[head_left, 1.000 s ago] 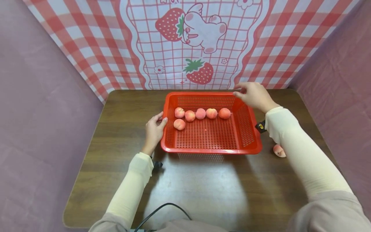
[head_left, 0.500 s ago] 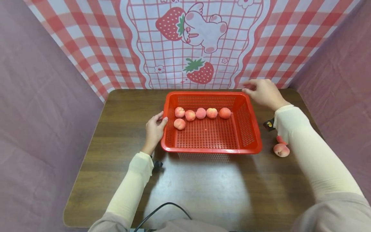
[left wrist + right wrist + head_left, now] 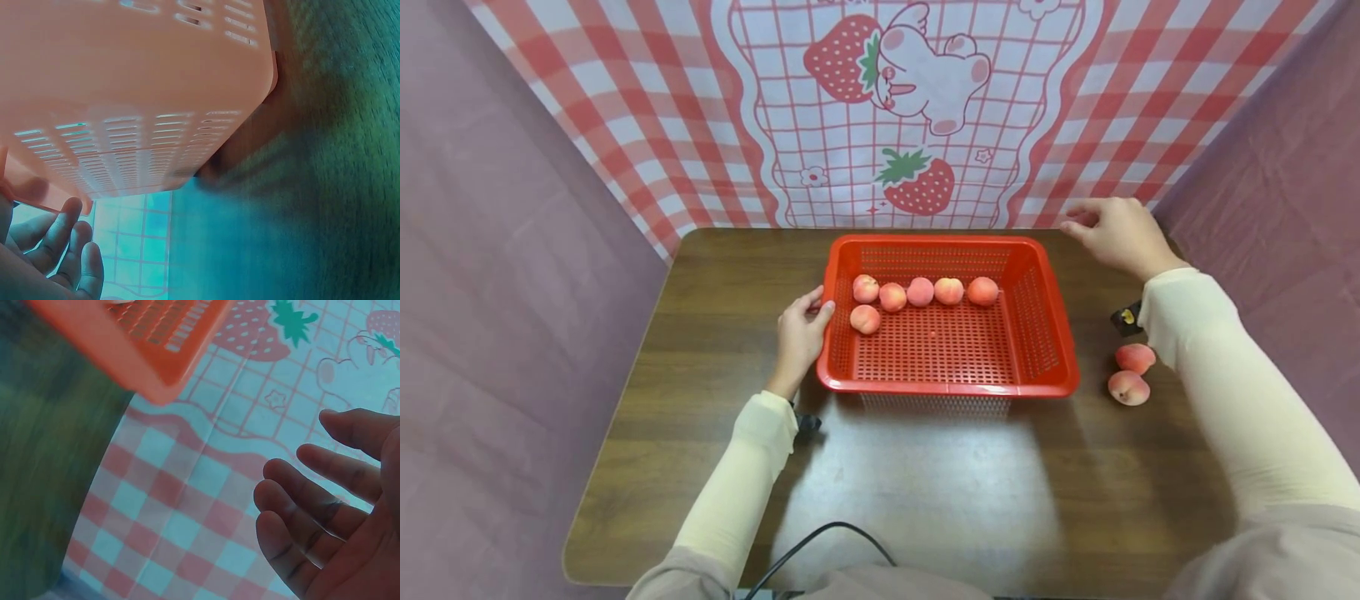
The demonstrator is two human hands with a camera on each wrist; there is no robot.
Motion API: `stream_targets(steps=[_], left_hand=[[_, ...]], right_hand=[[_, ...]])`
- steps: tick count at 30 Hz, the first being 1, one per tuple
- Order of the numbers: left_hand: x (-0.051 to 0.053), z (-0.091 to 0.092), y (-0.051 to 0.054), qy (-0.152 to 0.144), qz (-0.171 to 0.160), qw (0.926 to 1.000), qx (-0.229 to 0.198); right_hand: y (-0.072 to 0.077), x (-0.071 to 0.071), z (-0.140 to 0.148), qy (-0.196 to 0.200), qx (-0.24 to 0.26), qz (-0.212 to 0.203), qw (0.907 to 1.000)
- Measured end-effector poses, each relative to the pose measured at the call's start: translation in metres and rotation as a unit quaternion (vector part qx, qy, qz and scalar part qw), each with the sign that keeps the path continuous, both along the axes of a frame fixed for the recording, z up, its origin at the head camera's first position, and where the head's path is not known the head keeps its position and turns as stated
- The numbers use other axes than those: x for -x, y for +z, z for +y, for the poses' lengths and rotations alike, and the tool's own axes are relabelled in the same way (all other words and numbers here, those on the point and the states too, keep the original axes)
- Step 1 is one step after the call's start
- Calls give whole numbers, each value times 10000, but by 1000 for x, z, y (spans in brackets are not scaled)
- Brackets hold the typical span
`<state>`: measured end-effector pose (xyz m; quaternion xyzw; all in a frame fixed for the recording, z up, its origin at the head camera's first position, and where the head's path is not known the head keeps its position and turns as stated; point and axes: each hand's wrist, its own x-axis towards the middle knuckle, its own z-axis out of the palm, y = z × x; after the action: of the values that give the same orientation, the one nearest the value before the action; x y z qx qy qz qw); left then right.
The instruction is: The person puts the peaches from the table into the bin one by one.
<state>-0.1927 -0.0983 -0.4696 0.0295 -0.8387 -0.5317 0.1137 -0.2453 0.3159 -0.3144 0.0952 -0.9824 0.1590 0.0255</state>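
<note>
A red perforated plastic basket (image 3: 940, 389) stands on the wooden table. Inside it, several peaches (image 3: 921, 292) form a row along the far side, and one more peach (image 3: 865, 319) lies in front of the row's left end. My left hand (image 3: 801, 337) holds the basket's left rim, thumb by the edge; in the left wrist view its fingers (image 3: 56, 237) reach under the rim. My right hand (image 3: 1120, 237) is in the air beyond the basket's back right corner, holding nothing, its fingers (image 3: 294, 494) loosely bent.
Two peaches, a redder one (image 3: 1135, 358) and a paler one (image 3: 1128, 388), lie on the table right of the basket, beside the right sleeve. A checked cloth (image 3: 655, 108) hangs behind the table (image 3: 700, 467). A black cable (image 3: 831, 527) crosses its front edge.
My right hand has moved away to the right from the basket's back right corner, and both loose peaches have come into sight beside the sleeve. My left hand and the basket stay put.
</note>
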Motion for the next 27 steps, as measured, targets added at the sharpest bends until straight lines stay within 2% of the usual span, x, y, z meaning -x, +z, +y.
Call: stream_targets(steps=[4, 12, 19, 27], left_hand=[[0, 0, 0, -16, -14, 10000, -22], [-2, 2, -2, -56, -66, 10000, 5], [-2, 2, -2, -29, -69, 10000, -8], [0, 2, -3, -25, 50, 9999, -111]], right_hand=[[0, -1, 12, -67, -271, 5, 9996], [-9, -10, 35, -233, -332, -366, 9985], [-18, -13, 48, -243, -400, -368, 9982], [-25, -16, 66, -527, -494, -836, 9939]])
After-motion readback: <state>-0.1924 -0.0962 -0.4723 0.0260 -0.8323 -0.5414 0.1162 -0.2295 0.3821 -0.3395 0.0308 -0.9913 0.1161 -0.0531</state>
